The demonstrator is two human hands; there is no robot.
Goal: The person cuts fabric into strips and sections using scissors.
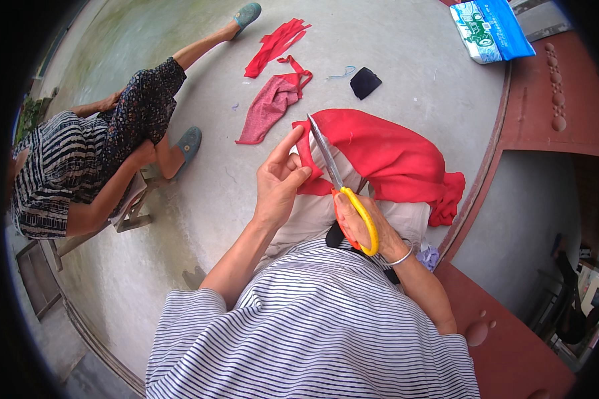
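Observation:
Red fabric [384, 149] lies draped over the lap and knees, its bunched end hanging at the right. My left hand [279, 184] pinches a narrow strip at the fabric's left edge between thumb and fingers, the index finger stretched along it. In my right hand [362, 222] are scissors [329, 157] with yellow and orange handles. Their blades point away from me, look nearly closed, and lie beside the strip, between it and the larger red part. Whether cloth is between the blades I cannot tell.
On the concrete floor lie red fabric strips [277, 45], a pinkish-red cloth piece [269, 107], a folded dark cloth [365, 83] and blue thread [347, 72]. A blue and white bag [494, 32] is at the upper right. Another person [65, 164] sits on a stool at the left, beside a red door [554, 99] opposite.

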